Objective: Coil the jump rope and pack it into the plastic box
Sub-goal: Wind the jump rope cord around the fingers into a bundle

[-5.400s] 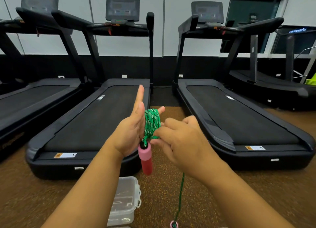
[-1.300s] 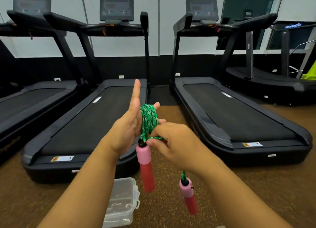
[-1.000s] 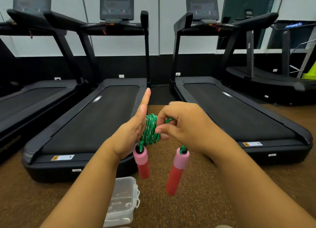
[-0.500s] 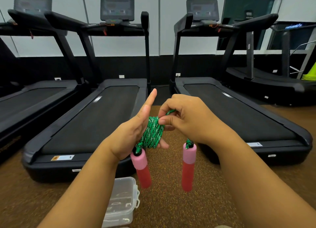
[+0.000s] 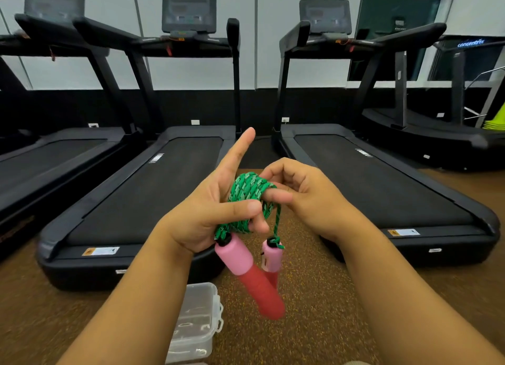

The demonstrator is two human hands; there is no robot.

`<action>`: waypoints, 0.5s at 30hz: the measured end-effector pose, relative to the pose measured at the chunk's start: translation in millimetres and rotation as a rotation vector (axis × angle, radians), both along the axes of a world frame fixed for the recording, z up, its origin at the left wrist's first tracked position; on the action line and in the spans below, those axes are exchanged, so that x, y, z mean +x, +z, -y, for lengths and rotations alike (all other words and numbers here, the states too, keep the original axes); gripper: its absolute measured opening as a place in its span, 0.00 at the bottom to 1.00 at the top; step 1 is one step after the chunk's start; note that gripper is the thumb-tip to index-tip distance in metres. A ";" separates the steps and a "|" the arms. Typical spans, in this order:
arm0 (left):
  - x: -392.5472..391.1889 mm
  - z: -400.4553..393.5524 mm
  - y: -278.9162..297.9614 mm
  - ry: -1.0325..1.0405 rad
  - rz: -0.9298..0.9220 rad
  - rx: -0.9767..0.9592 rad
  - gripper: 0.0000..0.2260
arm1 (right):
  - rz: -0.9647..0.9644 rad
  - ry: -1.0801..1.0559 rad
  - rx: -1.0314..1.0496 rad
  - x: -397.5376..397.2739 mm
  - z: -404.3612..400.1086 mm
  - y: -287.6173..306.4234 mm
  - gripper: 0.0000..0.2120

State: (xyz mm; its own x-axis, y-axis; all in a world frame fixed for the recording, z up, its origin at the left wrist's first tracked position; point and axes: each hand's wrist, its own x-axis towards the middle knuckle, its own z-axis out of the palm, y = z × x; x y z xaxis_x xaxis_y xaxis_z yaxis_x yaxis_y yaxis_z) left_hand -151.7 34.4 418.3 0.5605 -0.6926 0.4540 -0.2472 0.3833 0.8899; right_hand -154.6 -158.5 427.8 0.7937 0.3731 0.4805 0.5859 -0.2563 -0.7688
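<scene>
The left hand [image 5: 202, 214] holds the green jump rope [image 5: 247, 198] coiled round its fingers, thumb pressing the coil, index finger pointing up. The right hand [image 5: 303, 195] pinches the coil's top. Two pink-and-red handles [image 5: 246, 271] dangle beneath. Below, on the brown floor [image 5: 314, 296], sits the clear plastic box [image 5: 195, 323], lid closed, contents unclear.

black treadmills [image 5: 153, 189], brown speckled floor [image 5: 314, 296]

Brown speckled rubber floor [image 5: 314, 296] carries everything. Clear plastic box [image 5: 195, 323] with closed lid sits on it at near centre, partly hidden behind forearm. Black treadmills stand in row farther back: left [image 5: 49, 167], centre [image 5: 142, 200], right [image 5: 382, 189], far right [image 5: 426, 135].
</scene>
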 end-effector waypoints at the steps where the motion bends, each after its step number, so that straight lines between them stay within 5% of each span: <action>1: -0.1 1.0 0.1 0.014 0.003 -0.027 0.46 | -0.021 0.020 0.048 -1.3 -2.6 -3.9 0.07; 7: 0.0 6.5 4.0 0.112 -0.001 -0.205 0.43 | -0.072 -0.013 0.049 -6.1 -18.9 -34.1 0.14; 15: 0.2 6.7 2.2 0.380 0.024 -0.213 0.41 | -0.056 -0.124 -0.247 -14.6 -22.8 -51.0 0.25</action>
State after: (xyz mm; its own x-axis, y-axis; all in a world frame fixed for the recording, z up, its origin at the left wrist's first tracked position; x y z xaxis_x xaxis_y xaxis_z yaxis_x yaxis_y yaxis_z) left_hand -151.5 27.8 420.5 0.7448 -0.3287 0.5807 -0.4260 0.4357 0.7929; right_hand -169.1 -135.7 376.8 0.8635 0.3718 0.3409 0.4965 -0.5072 -0.7045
